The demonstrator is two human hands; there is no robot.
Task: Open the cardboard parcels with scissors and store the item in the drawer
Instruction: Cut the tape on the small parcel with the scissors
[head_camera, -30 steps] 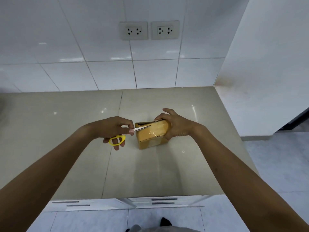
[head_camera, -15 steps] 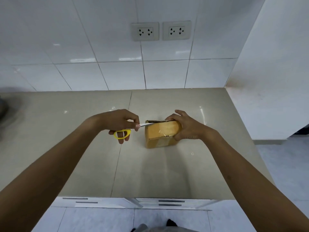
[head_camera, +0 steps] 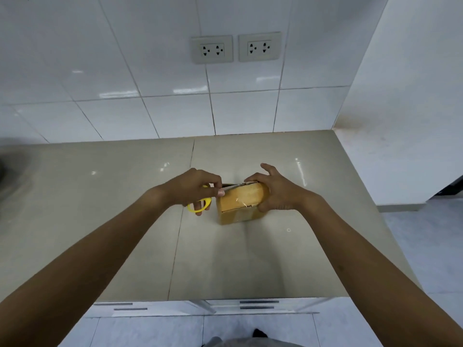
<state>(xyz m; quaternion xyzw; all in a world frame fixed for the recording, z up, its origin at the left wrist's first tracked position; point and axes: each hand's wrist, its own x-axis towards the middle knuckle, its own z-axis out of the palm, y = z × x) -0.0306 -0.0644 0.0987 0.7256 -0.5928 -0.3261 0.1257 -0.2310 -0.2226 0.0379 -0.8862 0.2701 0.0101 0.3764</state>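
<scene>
A small brown cardboard parcel [head_camera: 239,205] wrapped in clear tape stands on the beige countertop [head_camera: 125,221], near its middle. My right hand [head_camera: 278,194] grips the parcel's right end and holds it steady. My left hand [head_camera: 194,187] is closed on yellow-handled scissors [head_camera: 200,205]. Their metal blades reach right along the parcel's far top edge, where a flap is lifted slightly. The blade tips are hidden behind the parcel's top.
White drawer fronts [head_camera: 258,305] with dark handle slots run below the counter's front edge. A tiled wall with two sockets [head_camera: 235,47] rises behind. The counter ends at the right by a white wall [head_camera: 400,96]. Something dark and blurred sits at the far left edge.
The scissor blades have slid further right along the parcel's top edge, and my left hand has come closer to the parcel. My right hand keeps its hold.
</scene>
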